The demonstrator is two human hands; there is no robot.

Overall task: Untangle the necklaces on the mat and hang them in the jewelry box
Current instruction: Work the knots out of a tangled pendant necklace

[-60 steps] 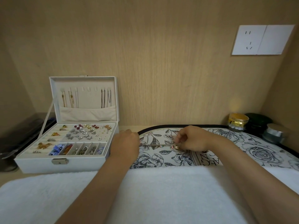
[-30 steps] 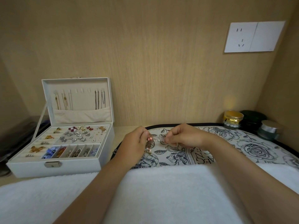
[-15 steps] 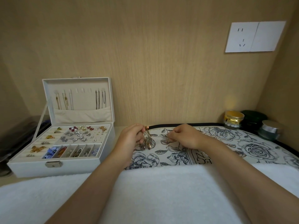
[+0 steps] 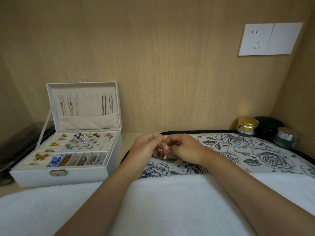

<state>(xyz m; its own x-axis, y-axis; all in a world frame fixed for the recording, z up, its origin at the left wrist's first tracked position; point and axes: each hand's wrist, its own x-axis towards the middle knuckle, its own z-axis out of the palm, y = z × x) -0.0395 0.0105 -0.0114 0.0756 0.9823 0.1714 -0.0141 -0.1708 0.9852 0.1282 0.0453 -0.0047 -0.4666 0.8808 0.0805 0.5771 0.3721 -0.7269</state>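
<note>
Head view. Left hand [image 4: 147, 147] and right hand [image 4: 185, 149]: fingertips meeting above mat [image 4: 265, 154], both pinched on necklace [image 4: 161, 151]; thin chain with small beads hangs below pinch, lower end blurred against floral print. Box [image 4: 68, 171]: well left of grip, lid upright, open; chains [image 4: 107, 106] hung inside lid, gold ones at left hooks, dark ones at right; tray holds small jewelry. Jars [image 4: 248, 126]: far right of grip, at mat's back corner. Towel [image 4: 162, 205]: nearer than grip, under both forearms.
</note>
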